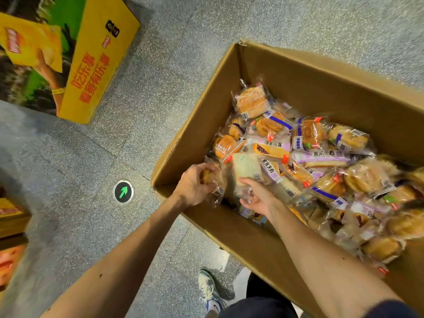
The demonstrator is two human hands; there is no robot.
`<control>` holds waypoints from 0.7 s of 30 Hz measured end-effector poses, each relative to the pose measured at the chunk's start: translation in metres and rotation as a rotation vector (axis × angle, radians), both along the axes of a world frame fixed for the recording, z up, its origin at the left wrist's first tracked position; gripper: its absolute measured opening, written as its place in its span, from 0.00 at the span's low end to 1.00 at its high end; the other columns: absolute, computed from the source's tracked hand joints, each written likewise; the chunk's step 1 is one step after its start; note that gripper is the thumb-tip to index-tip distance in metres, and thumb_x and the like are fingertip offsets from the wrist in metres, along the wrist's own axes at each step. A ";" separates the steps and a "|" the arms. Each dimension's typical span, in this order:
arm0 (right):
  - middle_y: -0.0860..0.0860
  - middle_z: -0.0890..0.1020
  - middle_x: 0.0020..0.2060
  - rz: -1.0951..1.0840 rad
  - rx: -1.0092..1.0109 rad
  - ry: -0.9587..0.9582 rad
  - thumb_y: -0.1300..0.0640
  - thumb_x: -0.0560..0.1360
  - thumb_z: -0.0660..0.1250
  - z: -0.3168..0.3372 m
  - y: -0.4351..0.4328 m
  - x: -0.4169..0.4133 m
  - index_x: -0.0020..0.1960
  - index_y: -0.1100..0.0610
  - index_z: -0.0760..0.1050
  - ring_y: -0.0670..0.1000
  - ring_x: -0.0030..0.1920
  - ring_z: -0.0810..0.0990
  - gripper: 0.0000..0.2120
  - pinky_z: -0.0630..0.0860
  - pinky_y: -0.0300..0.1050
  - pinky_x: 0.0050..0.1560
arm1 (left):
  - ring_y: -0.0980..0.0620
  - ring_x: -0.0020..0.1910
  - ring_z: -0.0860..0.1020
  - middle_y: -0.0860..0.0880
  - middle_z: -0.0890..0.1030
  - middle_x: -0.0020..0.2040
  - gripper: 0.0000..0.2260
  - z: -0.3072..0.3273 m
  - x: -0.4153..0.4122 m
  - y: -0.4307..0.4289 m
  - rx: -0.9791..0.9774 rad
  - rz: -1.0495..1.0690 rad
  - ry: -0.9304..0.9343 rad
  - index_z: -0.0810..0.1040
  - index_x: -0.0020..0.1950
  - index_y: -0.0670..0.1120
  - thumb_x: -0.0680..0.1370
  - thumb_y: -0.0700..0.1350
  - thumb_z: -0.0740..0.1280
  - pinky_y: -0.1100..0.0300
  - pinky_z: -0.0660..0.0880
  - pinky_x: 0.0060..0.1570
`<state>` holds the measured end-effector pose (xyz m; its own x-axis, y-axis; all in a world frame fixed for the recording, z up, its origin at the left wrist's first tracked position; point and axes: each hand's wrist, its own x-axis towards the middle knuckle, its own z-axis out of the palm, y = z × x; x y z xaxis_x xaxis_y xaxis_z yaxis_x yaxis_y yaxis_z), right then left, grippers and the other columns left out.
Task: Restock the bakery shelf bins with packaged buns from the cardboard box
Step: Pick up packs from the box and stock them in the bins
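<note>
Cardboard box (321, 88) sits on speckled grey floor (160, 88) — yellow display (91, 72) nearby.

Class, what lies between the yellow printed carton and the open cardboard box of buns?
Only bare grey speckled floor separates the yellow carton and the cardboard box, as the head view shows.

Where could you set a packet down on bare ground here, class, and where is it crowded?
Bare floor lies between the yellow carton and the cardboard box, around the green arrow marker. Inside the box, packaged buns lie heaped.
</note>
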<state>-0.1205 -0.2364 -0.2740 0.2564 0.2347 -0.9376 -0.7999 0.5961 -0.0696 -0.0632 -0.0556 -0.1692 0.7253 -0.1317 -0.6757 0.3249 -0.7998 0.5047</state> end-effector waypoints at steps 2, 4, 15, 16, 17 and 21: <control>0.56 0.76 0.57 -0.050 0.039 -0.038 0.63 0.73 0.73 0.004 -0.002 -0.004 0.54 0.54 0.74 0.55 0.59 0.74 0.12 0.71 0.63 0.67 | 0.47 0.54 0.82 0.45 0.79 0.60 0.18 0.005 -0.001 0.004 -0.086 0.060 0.004 0.79 0.49 0.64 0.63 0.49 0.76 0.46 0.81 0.54; 0.59 0.75 0.61 -0.093 0.085 -0.070 0.66 0.75 0.70 0.011 -0.006 -0.008 0.54 0.56 0.74 0.59 0.65 0.73 0.11 0.73 0.66 0.65 | 0.47 0.52 0.83 0.43 0.79 0.60 0.17 0.015 -0.002 0.005 -0.161 0.092 -0.004 0.80 0.50 0.61 0.64 0.47 0.77 0.49 0.82 0.48; 0.55 0.78 0.56 -0.075 0.009 -0.201 0.66 0.76 0.68 0.108 -0.055 -0.058 0.53 0.59 0.74 0.57 0.54 0.79 0.07 0.74 0.70 0.61 | 0.44 0.62 0.77 0.48 0.74 0.65 0.25 0.083 -0.001 -0.031 -0.403 -0.154 -0.226 0.76 0.58 0.65 0.67 0.43 0.73 0.51 0.80 0.53; 0.55 0.76 0.55 -0.092 -0.023 -0.233 0.67 0.76 0.68 0.122 -0.059 -0.063 0.51 0.59 0.74 0.56 0.54 0.78 0.06 0.73 0.70 0.61 | 0.46 0.63 0.77 0.48 0.72 0.67 0.28 0.091 0.000 -0.035 -0.443 -0.182 -0.249 0.75 0.62 0.64 0.67 0.42 0.73 0.51 0.80 0.54; 0.55 0.75 0.56 -0.112 -0.054 -0.259 0.67 0.74 0.69 0.136 -0.063 -0.067 0.50 0.60 0.74 0.56 0.55 0.77 0.07 0.74 0.70 0.60 | 0.50 0.63 0.76 0.49 0.72 0.69 0.31 0.100 0.001 -0.040 -0.474 -0.220 -0.275 0.73 0.67 0.61 0.68 0.40 0.74 0.53 0.79 0.54; 0.58 0.76 0.50 -0.210 -0.181 -0.362 0.65 0.65 0.76 0.191 -0.071 -0.084 0.43 0.59 0.76 0.58 0.50 0.78 0.12 0.76 0.70 0.57 | 0.67 0.62 0.75 0.58 0.73 0.68 0.39 0.135 0.004 -0.057 -0.611 -0.373 -0.346 0.63 0.74 0.57 0.71 0.29 0.73 0.65 0.75 0.59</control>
